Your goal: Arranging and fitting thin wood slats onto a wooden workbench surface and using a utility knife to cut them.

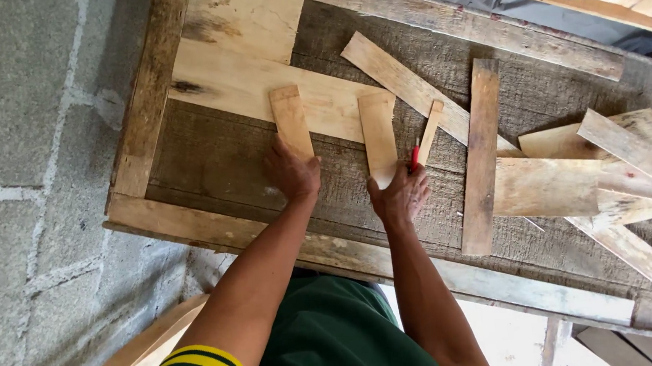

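Note:
Two short pale wood slats lie side by side on a rough wooden workbench (217,160). My left hand (292,170) presses on the near end of the left slat (291,119). My right hand (398,195) rests on the near end of the right slat (378,132) and also grips a red pencil (415,157) between its fingers. A thin narrow strip (429,131) leans just right of the right slat, by the pencil. Both slats overlap a wide pale board (258,84) lying beneath their far ends.
A long darker slat (480,157) lies lengthwise to the right. A diagonal plank (411,89) crosses behind it. Several loose pale offcuts (608,171) pile up at the right. The bench has a raised wooden rim (191,223). A grey block wall (25,150) stands at the left.

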